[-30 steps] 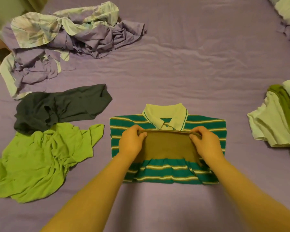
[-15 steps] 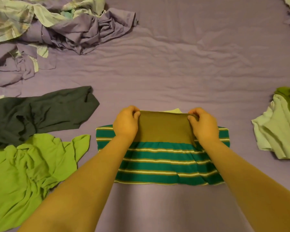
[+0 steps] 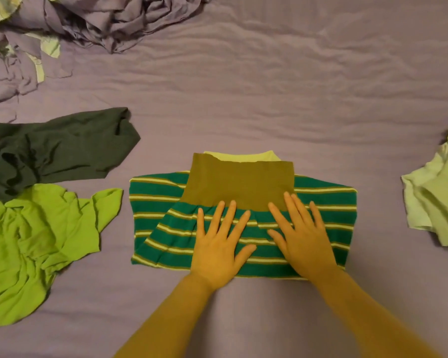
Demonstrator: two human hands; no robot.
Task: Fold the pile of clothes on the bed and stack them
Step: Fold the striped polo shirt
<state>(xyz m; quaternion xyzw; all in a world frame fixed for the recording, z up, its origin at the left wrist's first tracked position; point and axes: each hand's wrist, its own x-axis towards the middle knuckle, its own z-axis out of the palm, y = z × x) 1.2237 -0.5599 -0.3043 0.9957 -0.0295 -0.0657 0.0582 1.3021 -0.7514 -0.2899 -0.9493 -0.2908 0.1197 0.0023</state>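
Green-striped knit polo shirt point(image 3: 243, 223) pressed flat near bed's point(image 3: 269, 86) front edge.
Left hand point(image 3: 219, 251) and right hand point(image 3: 304, 241), fingers splayed, grasp nothing; smoothing outward should sharpen the fold.

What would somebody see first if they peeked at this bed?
Probably the striped polo shirt, folded in the middle, with the left hand and right hand pressing flat on it. Then the bright green shirt, crumpled at the left, just below a dark garment.
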